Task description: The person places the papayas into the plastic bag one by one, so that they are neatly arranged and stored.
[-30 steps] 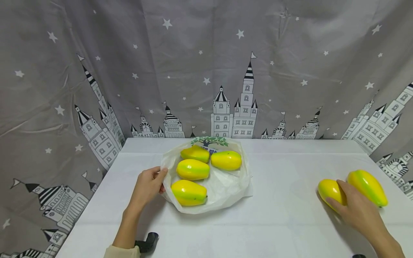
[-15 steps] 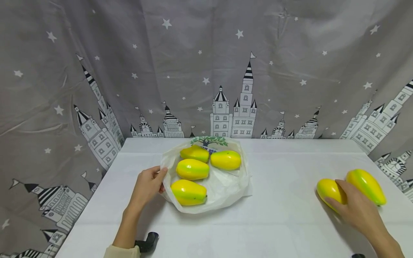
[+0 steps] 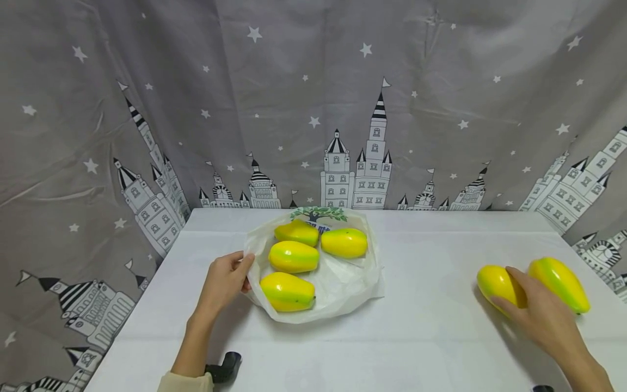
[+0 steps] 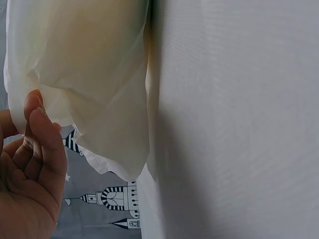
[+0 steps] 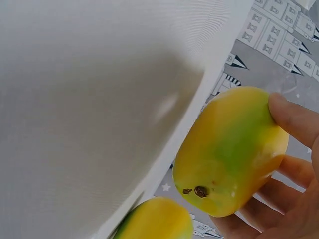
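White bag (image 3: 343, 288), centre of the head view: a green-leaved tree emblem (image 3: 333, 213) printed on its back wall.
Lettering (image 3: 324, 229) below the tree: dark blue characters, partly hidden by the yellow-green fruits (image 3: 344, 243), too small to read.
Readable words: none.

So, outfit check: there's a plain pale-beige sleeve (image 3: 185, 383), which I'll use as the landmark, with a softly curved cuff edge. Right at its upper right corner sits a matte black wrist gadget (image 3: 225, 368), bent like a pipe elbow with a rounded end; any markings are too small to read. Past the cuff, the left hand (image 3: 225, 280) is bare. Way over right of the sleeve, the right hand (image 3: 543, 310) and forearm are bare too, plus a cut-off black bit (image 3: 543, 389) below.
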The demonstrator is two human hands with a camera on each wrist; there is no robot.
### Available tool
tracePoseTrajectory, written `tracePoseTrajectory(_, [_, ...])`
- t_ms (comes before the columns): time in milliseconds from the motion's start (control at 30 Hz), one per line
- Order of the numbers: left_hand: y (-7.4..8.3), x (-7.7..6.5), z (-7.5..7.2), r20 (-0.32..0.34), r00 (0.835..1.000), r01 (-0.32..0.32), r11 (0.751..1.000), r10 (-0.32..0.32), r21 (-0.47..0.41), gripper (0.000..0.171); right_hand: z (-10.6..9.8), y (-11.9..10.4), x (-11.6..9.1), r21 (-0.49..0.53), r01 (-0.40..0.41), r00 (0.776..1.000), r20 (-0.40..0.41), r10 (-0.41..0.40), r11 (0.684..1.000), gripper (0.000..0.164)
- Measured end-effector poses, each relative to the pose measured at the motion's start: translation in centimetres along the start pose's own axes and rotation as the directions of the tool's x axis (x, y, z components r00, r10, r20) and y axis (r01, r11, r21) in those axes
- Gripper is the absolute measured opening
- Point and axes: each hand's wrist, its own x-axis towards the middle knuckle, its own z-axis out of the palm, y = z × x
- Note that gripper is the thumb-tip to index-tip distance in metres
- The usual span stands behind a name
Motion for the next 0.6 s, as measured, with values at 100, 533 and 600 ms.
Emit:
tracePoseTrajectory(100, [0.0, 0.0, 0.0, 0.001, 1.0, -0.001, 1.0, 0.001, -0.002, 0.036, -0.1, -0.3, 0.0, -0.001, 0.01, 1.0, -0.015, -0.01, 1.0, 0.07])
tracePoseTrajectory(533, [0.0, -0.1, 0.0, 0.0, 1.0, 0.001, 1.0, -0.001, -0.001, 0.035, 0.0, -2.5, 0.1, 0.033, 0.069, 0.997, -0.045, -0.067, 0.997, 0.069])
tracePoseTrajectory(600, [0.0, -0.1, -0.1, 0.001, 1.0, 0.003, 1.0, -0.003, -0.003, 0.036, 0.1, -2.9, 0.2, 0.046, 0.094, 0.994, -0.058, -0.092, 0.995, 0.068])
